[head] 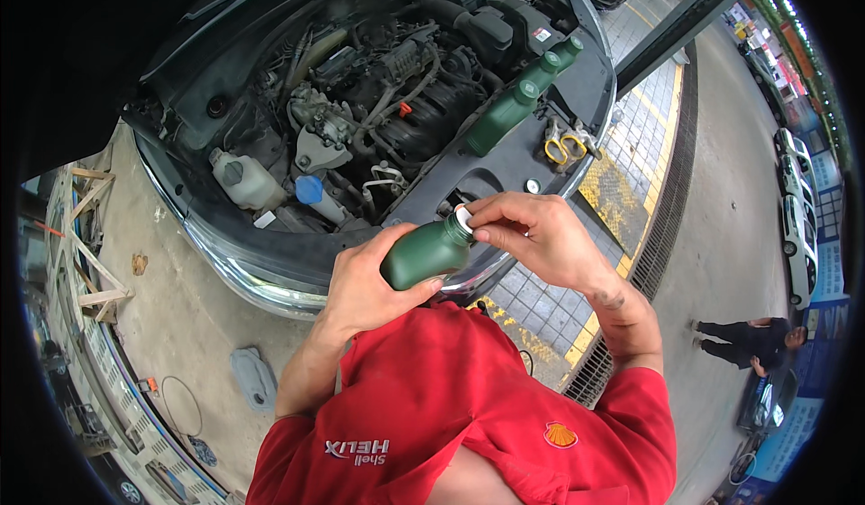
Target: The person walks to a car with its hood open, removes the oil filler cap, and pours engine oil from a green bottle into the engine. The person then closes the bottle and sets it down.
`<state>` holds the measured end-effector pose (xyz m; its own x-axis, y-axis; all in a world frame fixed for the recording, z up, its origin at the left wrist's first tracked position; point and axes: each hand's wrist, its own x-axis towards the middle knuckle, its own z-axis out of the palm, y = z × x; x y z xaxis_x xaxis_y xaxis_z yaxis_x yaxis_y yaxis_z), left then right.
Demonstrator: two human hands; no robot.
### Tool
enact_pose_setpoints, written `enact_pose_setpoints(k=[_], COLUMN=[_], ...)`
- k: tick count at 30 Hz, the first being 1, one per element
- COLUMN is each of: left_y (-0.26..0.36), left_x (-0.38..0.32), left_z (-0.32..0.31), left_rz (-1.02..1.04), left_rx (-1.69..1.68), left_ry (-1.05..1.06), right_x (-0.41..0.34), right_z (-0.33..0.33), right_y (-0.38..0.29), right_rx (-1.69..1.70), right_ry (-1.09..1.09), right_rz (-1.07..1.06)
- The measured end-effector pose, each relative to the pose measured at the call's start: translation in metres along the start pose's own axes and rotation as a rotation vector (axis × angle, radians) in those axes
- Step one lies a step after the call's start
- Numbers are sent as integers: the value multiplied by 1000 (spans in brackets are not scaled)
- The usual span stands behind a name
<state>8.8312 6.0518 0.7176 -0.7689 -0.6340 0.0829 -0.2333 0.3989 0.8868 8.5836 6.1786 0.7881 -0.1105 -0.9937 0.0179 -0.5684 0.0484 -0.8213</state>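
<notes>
My left hand [365, 278] is wrapped around a green plastic oil bottle [429, 251], which lies tilted with its uncapped neck toward the upper right. At the mouth, my right hand [540, 235] pinches the edge of a round white seal [463, 217] between thumb and fingers. How far the seal is lifted is hard to see. A loose round bottle cap [533, 185] rests on the car's black front panel [432, 204], just beyond my right hand. Farther along that panel stand three more green bottles, the nearest bottle [503, 120] with its cap on.
Before me is an open engine bay [378, 86] with an orange-handled dipstick [405, 109], a blue-capped washer filler [309, 190] and a white reservoir [246, 180]. Yellow-ringed tools [566, 147] lie on the panel. A floor grate [662, 235] runs at right; a person [750, 344] stands beyond.
</notes>
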Motion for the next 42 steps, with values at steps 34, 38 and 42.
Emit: enact_pose_setpoints(k=[34,38,42], left_y=[12,14,13], left_x=[2,1,0], left_z=[-8,-9,-11], left_rz=[-12,-20,0], left_rx=[-5,-2,-28], left_ry=[-62,-58,-71], right_x=[-8,-9,-12], right_z=[-6,2,6], right_y=[-18,-16,-14], right_rx=[-670,-776,-778], right_ry=[1,28,61], right_rz=[-392,-412,-449])
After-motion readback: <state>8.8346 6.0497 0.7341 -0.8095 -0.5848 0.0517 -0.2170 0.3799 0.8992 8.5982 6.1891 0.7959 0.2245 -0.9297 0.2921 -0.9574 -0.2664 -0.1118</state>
